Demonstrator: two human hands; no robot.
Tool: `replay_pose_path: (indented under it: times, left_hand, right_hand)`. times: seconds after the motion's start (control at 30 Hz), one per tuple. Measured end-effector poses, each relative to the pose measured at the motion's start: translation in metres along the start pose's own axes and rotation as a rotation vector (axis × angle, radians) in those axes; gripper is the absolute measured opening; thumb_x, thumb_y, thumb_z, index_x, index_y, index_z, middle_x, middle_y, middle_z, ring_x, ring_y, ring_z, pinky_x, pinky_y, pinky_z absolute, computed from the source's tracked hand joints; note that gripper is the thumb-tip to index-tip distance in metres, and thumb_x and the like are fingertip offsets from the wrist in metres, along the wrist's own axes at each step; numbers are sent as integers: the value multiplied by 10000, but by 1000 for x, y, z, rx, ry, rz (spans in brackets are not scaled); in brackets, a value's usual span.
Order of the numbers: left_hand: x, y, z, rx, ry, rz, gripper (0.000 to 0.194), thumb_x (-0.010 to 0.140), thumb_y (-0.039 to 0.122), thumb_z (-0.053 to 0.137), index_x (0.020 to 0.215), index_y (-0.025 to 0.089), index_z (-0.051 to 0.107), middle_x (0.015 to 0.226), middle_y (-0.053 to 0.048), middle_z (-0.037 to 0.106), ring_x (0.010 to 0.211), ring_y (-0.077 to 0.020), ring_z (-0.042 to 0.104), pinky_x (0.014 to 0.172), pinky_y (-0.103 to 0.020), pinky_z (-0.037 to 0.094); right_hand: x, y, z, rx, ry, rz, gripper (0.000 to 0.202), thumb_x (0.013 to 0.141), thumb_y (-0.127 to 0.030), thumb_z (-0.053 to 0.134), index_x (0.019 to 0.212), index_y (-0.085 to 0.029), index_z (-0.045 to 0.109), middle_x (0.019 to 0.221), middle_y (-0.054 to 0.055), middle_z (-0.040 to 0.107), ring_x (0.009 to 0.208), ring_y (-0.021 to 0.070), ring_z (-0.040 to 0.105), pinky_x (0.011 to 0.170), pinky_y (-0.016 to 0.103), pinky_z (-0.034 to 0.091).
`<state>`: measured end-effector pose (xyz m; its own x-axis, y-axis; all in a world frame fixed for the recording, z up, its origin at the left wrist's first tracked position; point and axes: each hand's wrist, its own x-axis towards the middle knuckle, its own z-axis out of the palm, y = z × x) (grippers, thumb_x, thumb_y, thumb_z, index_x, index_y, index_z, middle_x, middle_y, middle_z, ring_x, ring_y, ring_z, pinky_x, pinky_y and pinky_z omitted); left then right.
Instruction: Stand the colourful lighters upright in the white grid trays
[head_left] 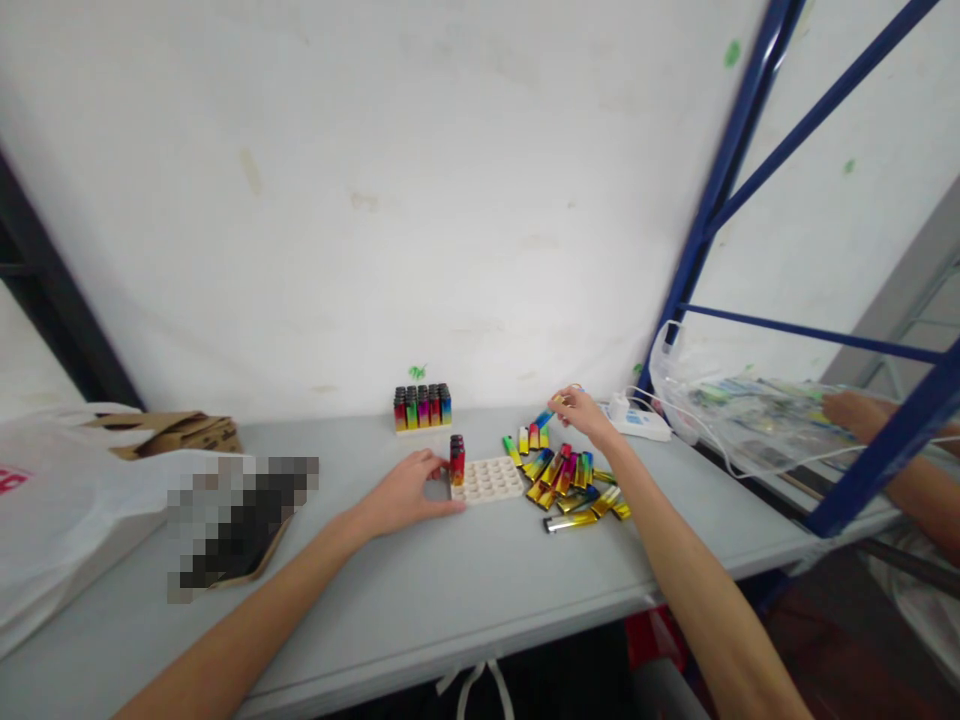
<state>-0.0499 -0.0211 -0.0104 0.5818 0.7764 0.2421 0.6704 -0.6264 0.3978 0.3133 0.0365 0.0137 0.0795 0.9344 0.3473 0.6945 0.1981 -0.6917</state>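
Note:
A white tray with rows of holes [491,481] lies on the grey table, with a few red lighters [457,462] upright along its left side. My left hand [412,490] rests at the tray's left edge, thumb and fingers apart, holding nothing. My right hand [579,410] pinches a blue and yellow lighter [545,417] above the back of a loose pile. The pile of shiny multicoloured lighters [562,470] lies right of the tray. Behind, near the wall, a second tray [424,431] is packed with upright black-topped lighters [423,406].
At the left are a white plastic bag [82,520], cardboard [176,434] and a pixelated dark object [255,520]. A power strip [637,422] with cables sits at the back right, beside a blue metal frame [701,220]. Beyond it, another person's arm [862,415] reaches over plastic-wrapped items.

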Motion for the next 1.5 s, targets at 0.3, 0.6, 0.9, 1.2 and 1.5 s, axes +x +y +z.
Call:
replay_pose_path:
  times: [0.3,0.6,0.9,1.2,1.5]
  left_hand:
    - [0,2,-1,-11,-12,3,677,722,714,700,1082,141,683,1035,-107,631,955,-275,617,892,-373,493]
    - [-1,-1,2,-12,26,30,636,709,709,710,1025,157,691,996,-97,644,928,-273,616,860,-358,493]
    - [-2,0,2,-6,29,30,647,711,701,719,1026,136,692,1005,-106,644,931,-277,612,868,-374,496]
    - [-2,1,2,-18,42,36,658,708,713,715,1054,154,698,1002,-99,654,931,-279,623,862,-372,489]
    - [-1,1,1,-19,24,52,640,731,695,707,1087,164,694,999,-99,650,921,-277,604,842,-374,486]
  right_hand:
    - [-34,-46,45,1171,-125,152,376,683,-320,858,998,-210,686,913,21,733,867,153,704,887,290,549]
    - [-46,-73,61,1259,-190,179,137,803,-266,771,852,-143,733,977,101,776,967,184,722,959,284,545]
    - [-51,-96,71,1228,-198,168,288,791,-269,771,1040,-193,647,1019,80,773,811,153,726,715,243,558]
    - [-67,-105,79,1199,-363,75,320,800,-404,743,1031,-227,610,815,-29,619,572,88,554,564,233,482]
    - [-80,-111,95,982,-388,314,617,907,-749,317,571,-233,289,484,-92,159,411,71,101,398,224,76]
